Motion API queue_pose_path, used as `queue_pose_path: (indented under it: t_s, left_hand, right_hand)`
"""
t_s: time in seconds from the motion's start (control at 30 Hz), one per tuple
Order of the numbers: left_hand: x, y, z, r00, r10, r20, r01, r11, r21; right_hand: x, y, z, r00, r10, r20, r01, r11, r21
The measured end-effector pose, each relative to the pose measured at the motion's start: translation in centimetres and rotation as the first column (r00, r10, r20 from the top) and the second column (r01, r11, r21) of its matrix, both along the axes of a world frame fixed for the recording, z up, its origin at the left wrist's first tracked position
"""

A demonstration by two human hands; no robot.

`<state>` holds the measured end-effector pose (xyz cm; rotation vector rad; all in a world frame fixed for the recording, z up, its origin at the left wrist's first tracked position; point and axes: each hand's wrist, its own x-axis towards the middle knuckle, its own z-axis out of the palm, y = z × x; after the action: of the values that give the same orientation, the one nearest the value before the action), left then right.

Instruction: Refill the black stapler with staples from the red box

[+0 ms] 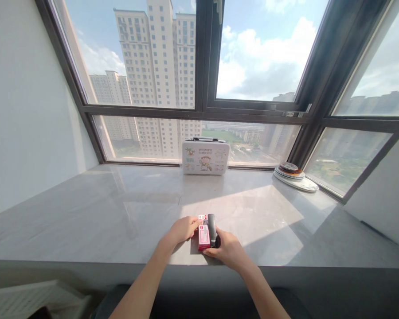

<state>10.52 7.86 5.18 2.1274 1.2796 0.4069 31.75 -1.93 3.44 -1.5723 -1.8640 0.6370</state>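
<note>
Head view. Both hands meet at the near edge of the grey stone worktop (86, 212), close to its middle. The left hand (183, 229) rests its fingers against a small pink-and-white box (204, 236); the right hand (228, 250) has its grip clamped on a black stapler (212, 229) lying just beside — apparently touching — the box. At the far edge stand a printed white case (205, 157) and, toward the far right corner, stacked plates (295, 177).
</note>
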Motion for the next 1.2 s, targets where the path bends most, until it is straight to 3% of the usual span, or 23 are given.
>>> queue_pose_path:
  t_s: [0.17,0.3,0.57,0.77,0.9,1.0,1.07,1.13,1.2]
  left_hand:
    - [-0.5,0.5,0.6,0.994,-0.102,0.040,0.105,0.992,-0.076]
    - [1.6,1.2,0.0,0.988,-0.132,0.086,0.142,0.982,-0.124]
    - [12.9,2.0,-2.1,0.973,-0.193,0.127,0.221,0.937,-0.269]
    - [20.5,1.2,-1.9,0.966,-0.231,0.116,0.252,0.938,-0.236]
    - [23.6,0.9,-1.7,0.965,-0.236,0.114,0.256,0.938,-0.231]
    - [24.0,0.4,-1.8,0.962,-0.217,0.165,0.253,0.936,-0.245]
    - [22.9,0.2,-2.1,0.958,-0.188,0.216,0.243,0.933,-0.266]
    - [20.6,0.4,-2.4,0.956,-0.133,0.260,0.208,0.935,-0.286]
    - [17.2,1.0,-2.8,0.956,-0.046,0.290,0.132,0.950,-0.283]
  right_hand:
    - [0.3,0.2,0.3,1.000,0.014,-0.005,-0.014,1.000,-0.016]
    - [2.2,0.2,0.3,0.999,0.010,-0.033,-0.011,1.000,-0.021]
    - [12.0,-0.4,0.6,0.986,-0.052,-0.159,0.035,0.994,-0.104]
    - [19.4,-1.5,0.6,0.986,-0.073,-0.149,0.049,0.985,-0.163]
    - [21.4,-2.1,0.7,0.980,-0.138,-0.146,0.106,0.973,-0.203]
    - [21.4,-2.4,0.6,0.968,-0.201,-0.152,0.169,0.964,-0.204]
    - [21.3,-2.8,1.0,0.965,-0.231,-0.122,0.205,0.959,-0.195]
    - [21.5,-3.8,2.5,0.960,-0.275,-0.048,0.264,0.951,-0.163]
    - [21.9,-5.5,5.5,0.939,-0.343,0.038,0.344,0.937,-0.062]
